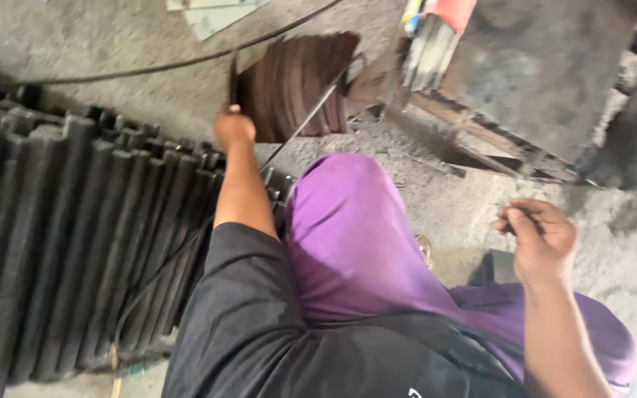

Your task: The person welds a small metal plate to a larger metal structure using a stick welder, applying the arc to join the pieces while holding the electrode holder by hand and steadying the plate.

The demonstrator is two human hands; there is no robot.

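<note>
While the left hand (234,127) is stretched far out and closed around a thin dark rod (305,118) beside the brown stack of curved sheets (296,85), the right hand (542,239) is kept near the purple-clad knee (348,221), its fingers pinched on something small that cannot be made out. The rod is held slanted, seemingly so its far end reaches the stack. A bundle of pale rods (430,48) in a red and yellow wrapper is seen far right, against a rusty metal stand (540,74); dark corrugated panels (68,236) lie left.

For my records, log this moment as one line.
left hand: grips thin rod | right hand: pinches small dark piece | beside: stacked dark ribbed panels
</note>
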